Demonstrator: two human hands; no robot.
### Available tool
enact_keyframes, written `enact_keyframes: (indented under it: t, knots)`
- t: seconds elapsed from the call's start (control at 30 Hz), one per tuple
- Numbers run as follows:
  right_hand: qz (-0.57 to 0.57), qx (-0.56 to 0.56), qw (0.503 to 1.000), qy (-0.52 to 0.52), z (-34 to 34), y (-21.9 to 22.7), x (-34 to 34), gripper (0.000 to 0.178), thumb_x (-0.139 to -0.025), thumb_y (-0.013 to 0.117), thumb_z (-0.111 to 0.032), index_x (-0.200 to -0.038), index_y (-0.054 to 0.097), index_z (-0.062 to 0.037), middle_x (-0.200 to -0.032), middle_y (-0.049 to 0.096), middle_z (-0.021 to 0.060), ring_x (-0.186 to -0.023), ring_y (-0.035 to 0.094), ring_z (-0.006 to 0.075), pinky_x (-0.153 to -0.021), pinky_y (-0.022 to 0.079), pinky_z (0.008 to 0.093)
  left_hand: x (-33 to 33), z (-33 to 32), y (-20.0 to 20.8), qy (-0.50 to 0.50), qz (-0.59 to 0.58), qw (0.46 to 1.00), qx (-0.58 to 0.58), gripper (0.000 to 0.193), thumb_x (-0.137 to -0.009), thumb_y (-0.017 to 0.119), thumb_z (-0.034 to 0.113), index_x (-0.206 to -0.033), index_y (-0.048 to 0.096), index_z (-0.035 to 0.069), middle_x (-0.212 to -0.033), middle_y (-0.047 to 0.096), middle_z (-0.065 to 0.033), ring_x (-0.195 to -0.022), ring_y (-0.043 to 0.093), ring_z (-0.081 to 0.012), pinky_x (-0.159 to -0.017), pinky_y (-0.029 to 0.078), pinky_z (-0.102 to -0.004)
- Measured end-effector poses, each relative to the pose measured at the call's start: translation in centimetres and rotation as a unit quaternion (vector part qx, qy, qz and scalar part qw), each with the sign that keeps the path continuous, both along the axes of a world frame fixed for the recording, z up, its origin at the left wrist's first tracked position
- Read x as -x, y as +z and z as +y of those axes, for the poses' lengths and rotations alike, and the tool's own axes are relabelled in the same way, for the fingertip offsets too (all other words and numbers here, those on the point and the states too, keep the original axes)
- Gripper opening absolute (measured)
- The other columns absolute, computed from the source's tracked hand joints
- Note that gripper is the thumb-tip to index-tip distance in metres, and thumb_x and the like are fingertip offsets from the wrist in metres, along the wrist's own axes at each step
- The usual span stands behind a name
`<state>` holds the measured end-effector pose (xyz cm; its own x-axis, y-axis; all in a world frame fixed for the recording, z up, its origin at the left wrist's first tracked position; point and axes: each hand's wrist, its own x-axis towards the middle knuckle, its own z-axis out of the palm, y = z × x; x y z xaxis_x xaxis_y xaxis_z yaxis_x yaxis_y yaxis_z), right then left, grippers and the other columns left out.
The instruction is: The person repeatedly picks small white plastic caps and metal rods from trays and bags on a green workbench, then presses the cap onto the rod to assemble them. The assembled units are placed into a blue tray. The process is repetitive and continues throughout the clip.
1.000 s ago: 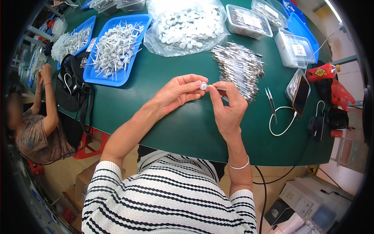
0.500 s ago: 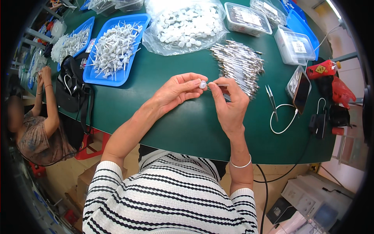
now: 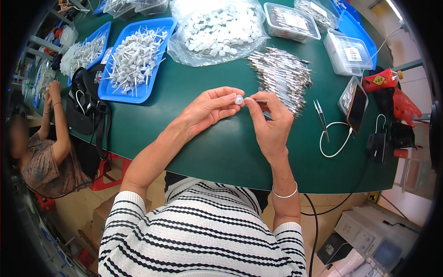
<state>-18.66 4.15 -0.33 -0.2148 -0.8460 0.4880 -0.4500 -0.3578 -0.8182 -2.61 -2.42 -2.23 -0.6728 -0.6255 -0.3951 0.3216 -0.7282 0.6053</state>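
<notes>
So the left hand (image 3: 210,108) had a small white cap (image 3: 238,99) pinched between thumb and finger, the others loosely curled, over the green table (image 3: 221,152). The right hand (image 3: 271,127) was pinched nearly closed on what looked like a thin rod (image 3: 262,100), fingertips just beside the cap; couldn't make out whether rod and cap touched. My read: this was the fitting step, and the next move called for steady fingertips and careful lining-up.

the left fingers (image 3: 227,99) partly hide a small white piece (image 3: 239,99).
</notes>
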Motion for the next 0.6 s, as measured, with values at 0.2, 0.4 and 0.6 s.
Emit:
enact_keyframes:
  t: [0.2,0.4,0.6]
  knots:
    - [0.009,0.020,1.000,-0.010,-0.06,-0.27,-0.14,0.012,-0.078,0.070,-0.001,-0.084,0.060,-0.0018,-0.074,0.062,0.0082,-0.060,0.061,0.0186,-0.053,0.047,0.0277,0.03,-0.05,-0.17,0.003,0.021,1.000,-0.013,0.021,-0.090,0.059,0.011,-0.108,0.059,-0.001,-0.091,0.063,-0.0063,-0.079,0.063,-0.0101,-0.073,0.056,-0.0188]
    - [0.018,0.037,0.999,-0.009,-0.11,-0.44,-0.17,0.013,-0.077,0.070,0.000,-0.085,0.060,-0.0019,-0.075,0.062,0.0082,-0.060,0.061,0.0187,-0.054,0.048,0.0279,-0.03,-0.09,-0.35,0.001,0.027,0.999,-0.018,0.022,-0.090,0.059,0.011,-0.108,0.058,-0.002,-0.092,0.063,-0.0067,-0.081,0.064,-0.0108,-0.072,0.056,-0.0186]
    - [0.028,0.048,0.998,-0.010,-0.14,-0.35,-0.24,0.014,-0.076,0.071,0.000,-0.084,0.059,-0.0019,-0.075,0.062,0.0079,-0.060,0.061,0.0186,-0.053,0.048,0.0277,-0.01,-0.07,-0.37,0.003,0.026,1.000,-0.017,0.022,-0.090,0.059,0.011,-0.108,0.059,-0.001,-0.092,0.063,-0.0064,-0.081,0.064,-0.0108,-0.073,0.056,-0.0183]
